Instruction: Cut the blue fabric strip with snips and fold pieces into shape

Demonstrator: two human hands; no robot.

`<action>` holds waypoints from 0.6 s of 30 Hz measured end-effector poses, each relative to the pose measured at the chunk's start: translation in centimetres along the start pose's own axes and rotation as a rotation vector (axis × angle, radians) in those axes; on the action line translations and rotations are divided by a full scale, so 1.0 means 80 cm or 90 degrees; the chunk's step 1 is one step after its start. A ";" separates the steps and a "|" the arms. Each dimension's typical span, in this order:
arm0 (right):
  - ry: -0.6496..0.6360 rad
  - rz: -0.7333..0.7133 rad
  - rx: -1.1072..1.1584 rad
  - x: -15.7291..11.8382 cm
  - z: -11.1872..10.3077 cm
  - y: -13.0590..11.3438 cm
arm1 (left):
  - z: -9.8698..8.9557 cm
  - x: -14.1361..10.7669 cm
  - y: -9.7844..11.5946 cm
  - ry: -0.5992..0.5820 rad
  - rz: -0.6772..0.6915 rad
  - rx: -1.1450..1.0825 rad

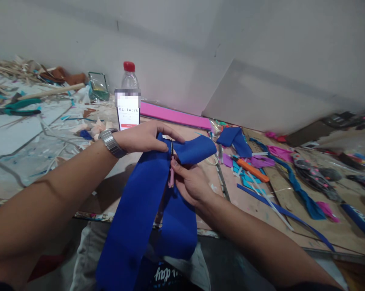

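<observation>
A long strip of blue fabric [133, 210] hangs from the middle of the view over the table's front edge, with a second blue length to its right. At its top, my left hand [146, 136], wearing a metal watch, pinches the fabric beside the scissor blades. Small scissors with pink handles [171, 178] are gripped in my right hand [191, 182], their blades pointing up between the two blue parts. A blue flap curls rightward above my right hand.
Behind the hands stand a phone showing a timer [129, 111] and a red-capped bottle [129, 76]. An orange cutter [252, 169], blue scraps [235, 139] and thin strips lie right. Green-handled pliers [21, 107] lie left. A pink strip [176, 116] runs along the wall.
</observation>
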State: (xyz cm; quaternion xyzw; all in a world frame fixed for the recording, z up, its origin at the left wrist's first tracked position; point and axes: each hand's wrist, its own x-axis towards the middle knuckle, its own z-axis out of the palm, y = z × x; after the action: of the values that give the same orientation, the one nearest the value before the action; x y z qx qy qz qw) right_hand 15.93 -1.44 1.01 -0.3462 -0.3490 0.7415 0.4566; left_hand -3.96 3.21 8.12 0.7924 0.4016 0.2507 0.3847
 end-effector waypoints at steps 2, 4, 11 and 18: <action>-0.007 -0.006 -0.002 0.001 -0.001 0.001 | 0.000 0.000 0.000 0.003 0.002 -0.003; -0.004 -0.010 0.003 0.001 -0.002 0.001 | 0.000 0.000 0.000 0.001 0.012 -0.009; 0.031 0.000 0.031 0.001 -0.001 -0.001 | 0.003 0.001 0.003 -0.011 0.020 0.008; -0.001 0.011 0.031 -0.001 0.000 0.000 | 0.001 -0.002 0.005 0.004 0.022 0.022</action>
State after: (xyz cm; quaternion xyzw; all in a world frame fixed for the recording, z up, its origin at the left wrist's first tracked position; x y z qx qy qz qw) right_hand 15.97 -1.52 0.99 -0.3374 -0.3282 0.7541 0.4581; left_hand -3.82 2.94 8.39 0.8052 0.3932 0.2524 0.3651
